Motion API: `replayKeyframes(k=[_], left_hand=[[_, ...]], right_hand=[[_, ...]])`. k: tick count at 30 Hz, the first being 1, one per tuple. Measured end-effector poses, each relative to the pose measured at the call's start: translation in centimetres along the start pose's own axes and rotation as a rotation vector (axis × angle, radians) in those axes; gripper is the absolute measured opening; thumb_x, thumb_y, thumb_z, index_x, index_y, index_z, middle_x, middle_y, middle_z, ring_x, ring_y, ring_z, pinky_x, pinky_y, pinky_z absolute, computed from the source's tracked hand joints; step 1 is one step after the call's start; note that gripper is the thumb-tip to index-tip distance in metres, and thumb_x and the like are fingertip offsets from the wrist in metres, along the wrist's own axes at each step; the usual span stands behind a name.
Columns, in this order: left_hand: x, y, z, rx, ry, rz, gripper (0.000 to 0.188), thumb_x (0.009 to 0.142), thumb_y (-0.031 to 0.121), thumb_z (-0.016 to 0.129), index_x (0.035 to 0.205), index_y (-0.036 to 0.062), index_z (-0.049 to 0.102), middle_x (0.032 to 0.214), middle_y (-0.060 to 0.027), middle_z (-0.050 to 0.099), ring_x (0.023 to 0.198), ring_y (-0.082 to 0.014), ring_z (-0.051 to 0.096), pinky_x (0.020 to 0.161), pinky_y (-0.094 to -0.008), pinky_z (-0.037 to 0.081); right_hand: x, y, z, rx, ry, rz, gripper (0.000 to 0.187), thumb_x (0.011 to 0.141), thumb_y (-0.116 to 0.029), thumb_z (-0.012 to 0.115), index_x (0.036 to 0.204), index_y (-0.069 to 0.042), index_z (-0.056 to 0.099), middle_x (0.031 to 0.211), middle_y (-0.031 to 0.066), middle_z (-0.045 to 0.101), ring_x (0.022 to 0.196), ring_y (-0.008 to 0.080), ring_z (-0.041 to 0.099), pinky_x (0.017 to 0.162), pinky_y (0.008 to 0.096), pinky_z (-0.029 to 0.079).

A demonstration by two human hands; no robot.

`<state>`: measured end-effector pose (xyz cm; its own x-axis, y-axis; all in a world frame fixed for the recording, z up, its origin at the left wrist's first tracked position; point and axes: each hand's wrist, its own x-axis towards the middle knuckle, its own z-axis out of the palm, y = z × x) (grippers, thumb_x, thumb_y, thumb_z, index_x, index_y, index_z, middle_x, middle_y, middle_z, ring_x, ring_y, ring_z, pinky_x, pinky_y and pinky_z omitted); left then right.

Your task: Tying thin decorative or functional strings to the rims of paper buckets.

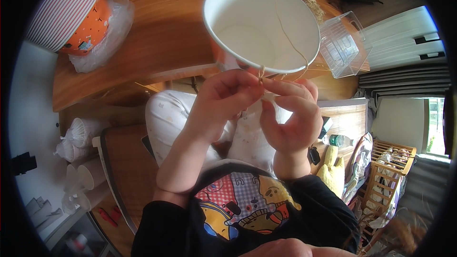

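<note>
A large white-lined paper bucket with an orange outside stands tilted toward me at the table's front edge. Thin tan twine runs across its inside and over the near rim, where a small loop or knot shows. Just below that rim, my left hand pinches the twine between thumb and forefinger. Close beside it, fingertips nearly touching, my right hand is also closed on the twine. A small pale bit shows between its thumb and forefinger, too small to name.
Stacked orange paper buckets in a plastic bag stand at the left of the wooden table. Right of the bucket are a clear plastic box and loose straw-coloured fibres. A green-labelled bottle lies at right, near a wooden crib.
</note>
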<state>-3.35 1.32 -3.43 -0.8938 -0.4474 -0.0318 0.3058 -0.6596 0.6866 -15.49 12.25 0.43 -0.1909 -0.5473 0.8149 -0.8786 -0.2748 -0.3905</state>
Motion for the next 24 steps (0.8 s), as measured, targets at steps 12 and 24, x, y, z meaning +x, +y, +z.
replayKeyframes(k=[12, 24], left_hand=[[-0.2, 0.3, 0.4, 0.016, -0.011, 0.006, 0.013, 0.091, 0.013, 0.068, 0.102, 0.0065, 0.068, 0.088, -0.0008, 0.069, 0.070, -0.0026, 0.057, 0.057, -0.0154, 0.041], [0.1, 0.3, 2.4, 0.180, 0.117, 0.117, 0.024, 0.097, 0.014, 0.056, 0.111, -0.0005, 0.068, 0.104, -0.0091, 0.072, 0.054, 0.0000, 0.045, 0.045, -0.0155, 0.032]], right_hand=[[-0.2, 0.7, -0.1, -0.056, 0.054, -0.075, 0.032, 0.069, 0.005, 0.077, 0.092, -0.009, 0.058, 0.092, 0.0072, 0.074, 0.075, 0.0196, 0.067, 0.071, 0.0316, 0.046], [-0.4, 0.8, -0.2, -0.022, 0.077, -0.042, 0.034, 0.067, 0.007, 0.078, 0.091, -0.008, 0.057, 0.089, 0.0079, 0.073, 0.070, 0.0200, 0.064, 0.071, 0.0328, 0.045]])
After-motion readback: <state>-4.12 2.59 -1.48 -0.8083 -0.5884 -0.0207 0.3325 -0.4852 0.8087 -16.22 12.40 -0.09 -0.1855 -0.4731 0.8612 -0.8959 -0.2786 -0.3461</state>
